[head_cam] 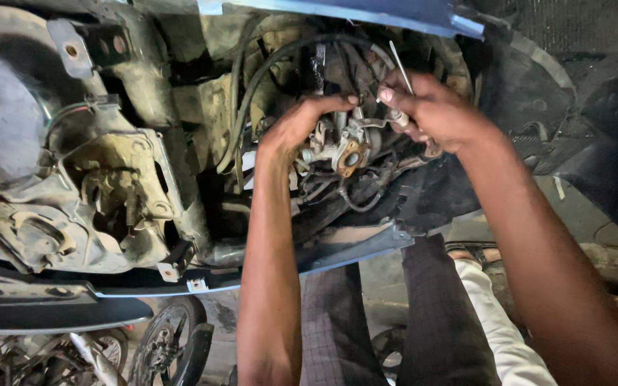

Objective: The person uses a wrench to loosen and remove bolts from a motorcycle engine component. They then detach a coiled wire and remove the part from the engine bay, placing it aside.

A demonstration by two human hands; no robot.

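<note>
The left hand (302, 125) is curled, its fingers bent down over the top of a small metal engine part (348, 146), the carburetor. The fingertips touch it and hold it. The right hand (430, 111) is closed tight, fingers pinched together on a thin metal rod (400, 68) that pokes up toward 11 o'clock. Its fingertips also press near the carburetor, at the part's 2 o'clock side.

There is little room. Black hoses (252, 86) loop close at 10 o'clock from the hands. Wires crowd under the part at 6 o'clock. A blue body panel (366, 11) sits just above at 12 o'clock, and a blue-grey edge (366, 246) runs below.

The carburetor sits in the middle of the open scooter, a bit right of center. It is dusty grey, with a round hole ringed in brown facing out.
</note>
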